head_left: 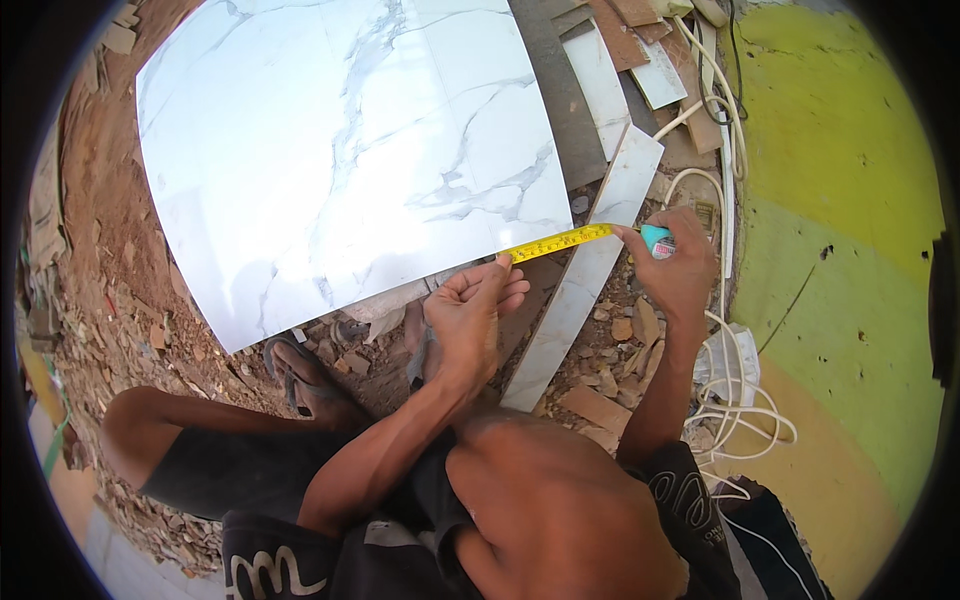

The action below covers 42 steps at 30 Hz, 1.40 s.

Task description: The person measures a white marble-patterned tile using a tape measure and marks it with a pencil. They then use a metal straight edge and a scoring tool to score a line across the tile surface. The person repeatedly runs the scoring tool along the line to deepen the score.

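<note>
I have the left hand (468,308) pinching the free end of the yellow tape (560,243) between thumb and fingers, while the right hand (682,262) is closed around the teal tape case (657,241), one digit reaching forward to the tape; the left forearm slants up and rightward from the lower edge, its wrist bent and remaining fingers curled loosely under the thumb; the right forearm rises more steeply, leaning a little outward, its fingers wrapped over the case.

The tape spans the gap between my two hands, climbing slightly to the right; it runs by the near right corner of the marble-patterned panel (350,170), close along the near edge, then on past the corner above a narrow tile strip (570,300); I cannot tell whether the tape touches the panel.

For room, I see the panel's near edge falling away leftward, over rubble (150,330) and just beyond the sandalled foot (310,375); beneath the tape, between my forearms, the strip slopes down over broken pieces; outside the right hand, a cream cable (735,385) loops near the wrist, and the yellow-green wall (830,260) bounds that side.
</note>
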Tool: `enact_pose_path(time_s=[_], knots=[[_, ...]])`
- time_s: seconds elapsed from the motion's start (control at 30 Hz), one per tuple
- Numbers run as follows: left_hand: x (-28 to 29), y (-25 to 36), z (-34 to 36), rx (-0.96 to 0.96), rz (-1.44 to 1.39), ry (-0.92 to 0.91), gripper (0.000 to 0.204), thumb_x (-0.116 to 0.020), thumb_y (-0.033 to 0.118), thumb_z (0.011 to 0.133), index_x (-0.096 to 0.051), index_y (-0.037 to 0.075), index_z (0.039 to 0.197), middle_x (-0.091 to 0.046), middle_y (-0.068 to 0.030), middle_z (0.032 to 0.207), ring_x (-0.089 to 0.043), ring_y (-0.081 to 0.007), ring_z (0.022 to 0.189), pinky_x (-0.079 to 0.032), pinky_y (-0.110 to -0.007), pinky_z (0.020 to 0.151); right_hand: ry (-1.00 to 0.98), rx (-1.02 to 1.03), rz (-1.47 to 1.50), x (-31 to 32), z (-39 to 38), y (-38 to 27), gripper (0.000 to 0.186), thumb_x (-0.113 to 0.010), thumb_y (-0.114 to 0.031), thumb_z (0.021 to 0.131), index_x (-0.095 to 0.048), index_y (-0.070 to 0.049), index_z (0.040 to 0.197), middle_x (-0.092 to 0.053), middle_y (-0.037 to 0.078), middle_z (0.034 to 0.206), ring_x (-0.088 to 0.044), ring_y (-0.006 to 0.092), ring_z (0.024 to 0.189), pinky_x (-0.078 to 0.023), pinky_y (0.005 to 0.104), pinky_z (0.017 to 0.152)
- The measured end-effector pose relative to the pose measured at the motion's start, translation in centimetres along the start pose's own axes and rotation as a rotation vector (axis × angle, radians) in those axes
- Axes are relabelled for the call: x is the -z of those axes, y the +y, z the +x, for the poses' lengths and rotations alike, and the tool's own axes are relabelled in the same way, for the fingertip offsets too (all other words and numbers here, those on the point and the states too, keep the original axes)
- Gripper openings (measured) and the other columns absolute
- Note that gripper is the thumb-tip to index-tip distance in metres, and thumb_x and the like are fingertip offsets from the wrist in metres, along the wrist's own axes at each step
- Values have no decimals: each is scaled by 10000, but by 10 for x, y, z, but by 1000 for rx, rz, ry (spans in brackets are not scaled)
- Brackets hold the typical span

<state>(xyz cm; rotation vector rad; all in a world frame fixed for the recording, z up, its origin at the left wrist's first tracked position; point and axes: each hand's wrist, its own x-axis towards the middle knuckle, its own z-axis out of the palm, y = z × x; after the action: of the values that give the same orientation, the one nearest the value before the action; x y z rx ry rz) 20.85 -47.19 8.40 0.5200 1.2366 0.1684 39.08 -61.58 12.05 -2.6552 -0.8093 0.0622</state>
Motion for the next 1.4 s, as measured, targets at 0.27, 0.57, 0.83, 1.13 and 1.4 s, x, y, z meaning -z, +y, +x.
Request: enact_pose_path(time_s=[0.27, 0.57, 0.83, 1.13, 1.4], knots=[[-1, 2, -1, 11, -7, -4, 301, -818, 152, 913, -652, -84, 998, -751, -191, 923, -752, -191, 746, -632, -241, 663, -10, -29, -11, 0, -1, 1, 354, -922, -278, 734, -657, -62, 822, -628, 74, 813, -632, 287, 711, -489, 409, 630], [-2, 1, 0, 16, -18, 3, 289, -821, 152, 912, -656, -74, 985, -754, -186, 916, -752, -189, 738, -629, -239, 662, 3, -3, 2, -1, 0, 0, 360, -928, -254, 746, -657, -29, 819, -616, 84, 792, -603, 261, 680, -479, 383, 630], [-1, -1, 0, 15, -38, -10, 294, -824, 164, 909, -681, -77, 997, -759, -180, 916, -750, -181, 756, -616, -242, 677, -23, -26, -60, 0, -1, -1, 359, -928, -259, 726, -639, -67, 819, -618, 66, 825, -623, 287, 732, -482, 407, 650], [1, 0, -1, 25, -71, -19, 303, -832, 169, 902, -690, -82, 995, -759, -180, 920, -745, -185, 763, -603, -251, 695, -11, -16, 14, -2, -1, -3, 335, -923, -212, 729, -640, -57, 822, -619, 64, 820, -620, 269, 721, -484, 397, 651], [-2, -1, 0, 14, -39, -26, 299, -827, 168, 907, -689, -82, 995, -760, -167, 920, -746, -181, 765, -607, -239, 687, 5, -20, 4, 0, -1, -1, 334, -920, -237, 733, -646, -69, 821, -622, 59, 821, -618, 264, 719, -485, 391, 649]])
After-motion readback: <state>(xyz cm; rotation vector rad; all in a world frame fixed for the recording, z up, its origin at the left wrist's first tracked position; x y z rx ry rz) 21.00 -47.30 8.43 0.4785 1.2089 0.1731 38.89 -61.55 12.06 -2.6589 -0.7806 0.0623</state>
